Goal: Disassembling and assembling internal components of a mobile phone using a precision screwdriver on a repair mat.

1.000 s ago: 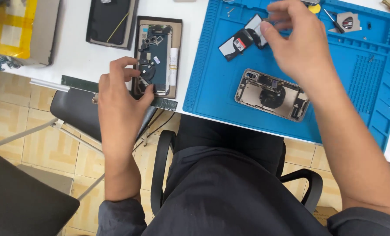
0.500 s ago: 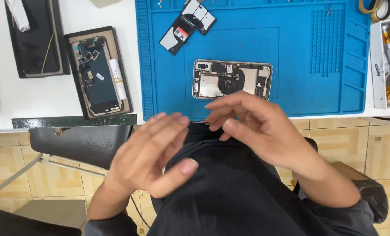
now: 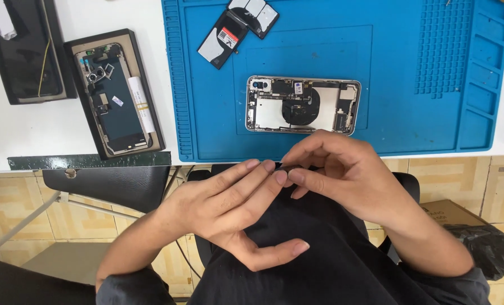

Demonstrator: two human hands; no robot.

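Hands: left (image 3: 235,206), right (image 3: 342,175) fingertips pinched together; opened phone (image 3: 303,105) on blue mat (image 3: 410,73) beyond.

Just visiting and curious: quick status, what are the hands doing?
Left hand and right hand meet fingertip to fingertip over the lap, pinching something tiny, too small to identify. Opened phone untouched on blue mat. Nothing in between.

An opened phone (image 3: 303,105) lies on the mat (image 3: 432,130), a battery (image 3: 238,29) behind it. Left of the mat, a screen assembly (image 3: 115,99) rests on the surface (image 3: 43,135).
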